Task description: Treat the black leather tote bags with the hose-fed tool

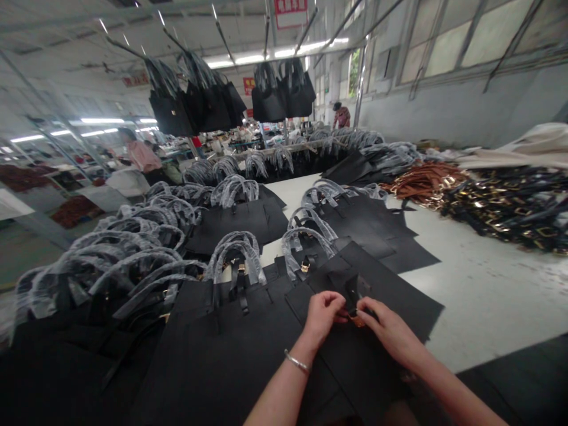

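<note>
My left hand (323, 313), a silver bracelet (296, 361) at its wrist, is closed in a pinch over a black bag panel (394, 287). Close by on the right, my right hand (384, 322) pinches too. Between the fingertips a short black strap (352, 289) rises from the panel, with a small orange-brown piece (356, 320) just below it. The fingers partly hide both, so the piece's kind is unclear. Left of my hands lies a black handbag (248, 313) with plastic-wrapped handles (235, 254) and a gold buckle (305, 267).
More black bags with wrapped handles (133, 248) crowd the left side. At right, brown straps (423, 180) and black straps with gold buckles (510, 204) are piled on the white table (479, 296). Finished-looking bags (213, 100) hang overhead. A person (341, 115) is far back.
</note>
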`<control>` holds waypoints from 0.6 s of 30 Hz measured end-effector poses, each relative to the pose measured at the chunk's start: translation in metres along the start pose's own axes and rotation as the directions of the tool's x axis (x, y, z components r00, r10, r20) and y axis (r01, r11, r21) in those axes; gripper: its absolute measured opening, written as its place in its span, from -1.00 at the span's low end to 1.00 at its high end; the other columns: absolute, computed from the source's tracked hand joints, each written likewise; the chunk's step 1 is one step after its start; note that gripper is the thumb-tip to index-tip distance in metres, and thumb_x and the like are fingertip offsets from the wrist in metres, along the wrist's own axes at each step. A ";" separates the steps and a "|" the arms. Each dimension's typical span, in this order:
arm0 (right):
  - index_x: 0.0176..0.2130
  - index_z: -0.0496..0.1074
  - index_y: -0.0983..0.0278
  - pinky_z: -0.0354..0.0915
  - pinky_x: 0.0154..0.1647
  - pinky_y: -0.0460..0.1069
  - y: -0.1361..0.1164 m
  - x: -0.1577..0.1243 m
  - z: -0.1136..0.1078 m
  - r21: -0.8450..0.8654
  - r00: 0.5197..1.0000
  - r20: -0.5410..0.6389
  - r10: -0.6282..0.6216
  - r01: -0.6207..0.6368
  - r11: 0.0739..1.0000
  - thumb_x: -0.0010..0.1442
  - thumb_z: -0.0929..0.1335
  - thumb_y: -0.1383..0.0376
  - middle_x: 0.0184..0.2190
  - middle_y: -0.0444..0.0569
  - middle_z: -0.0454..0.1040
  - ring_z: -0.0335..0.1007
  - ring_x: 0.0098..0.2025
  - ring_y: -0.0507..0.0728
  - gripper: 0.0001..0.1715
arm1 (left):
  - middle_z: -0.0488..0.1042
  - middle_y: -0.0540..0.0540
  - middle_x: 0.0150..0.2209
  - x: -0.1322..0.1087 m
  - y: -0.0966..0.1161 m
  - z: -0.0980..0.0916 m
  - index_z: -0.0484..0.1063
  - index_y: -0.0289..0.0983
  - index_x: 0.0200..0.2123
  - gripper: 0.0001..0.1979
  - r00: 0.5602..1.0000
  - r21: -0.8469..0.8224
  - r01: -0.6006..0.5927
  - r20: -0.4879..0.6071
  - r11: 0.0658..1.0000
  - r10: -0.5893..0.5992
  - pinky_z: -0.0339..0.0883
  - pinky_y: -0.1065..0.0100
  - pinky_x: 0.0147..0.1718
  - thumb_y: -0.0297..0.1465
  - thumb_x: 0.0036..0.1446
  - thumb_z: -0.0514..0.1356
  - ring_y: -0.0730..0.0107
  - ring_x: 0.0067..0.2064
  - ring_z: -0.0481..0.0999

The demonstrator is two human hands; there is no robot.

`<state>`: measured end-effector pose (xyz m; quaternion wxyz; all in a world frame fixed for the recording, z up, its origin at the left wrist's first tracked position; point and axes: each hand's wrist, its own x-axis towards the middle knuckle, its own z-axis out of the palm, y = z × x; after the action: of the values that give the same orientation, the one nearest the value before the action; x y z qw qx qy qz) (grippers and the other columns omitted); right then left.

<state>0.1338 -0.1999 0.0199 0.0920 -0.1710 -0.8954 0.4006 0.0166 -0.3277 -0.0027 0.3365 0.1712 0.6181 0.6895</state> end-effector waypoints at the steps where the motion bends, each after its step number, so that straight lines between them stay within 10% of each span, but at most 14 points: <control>1: -0.34 0.34 0.14 0.25 -0.16 0.02 0.000 0.000 0.000 0.001 1.000 0.002 -0.003 0.003 1.000 0.23 0.21 0.14 -0.33 -0.08 0.44 0.38 -0.22 0.19 -0.80 | 0.46 -0.06 -0.47 0.000 0.002 0.000 0.47 -0.35 -0.39 -0.61 1.000 0.028 -0.010 0.016 1.000 0.010 0.41 0.41 -0.49 -0.11 -0.09 0.33 0.39 -0.44 0.48; 18: -0.35 0.33 0.16 0.25 -0.17 0.05 -0.005 -0.004 0.000 0.008 1.000 0.005 -0.006 0.006 1.000 0.25 0.20 0.16 -0.36 -0.08 0.42 0.39 -0.25 0.19 -0.78 | 0.38 0.00 -0.55 -0.004 -0.009 0.009 0.33 -0.33 -0.45 -0.55 1.000 -0.080 0.028 0.004 0.996 -0.028 0.44 0.39 -0.48 -0.03 -0.05 0.29 0.44 -0.52 0.46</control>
<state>0.1366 -0.2049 0.0239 0.0916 -0.1671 -0.8946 0.4043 0.0271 -0.3239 -0.0087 0.3539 0.1500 0.5919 0.7084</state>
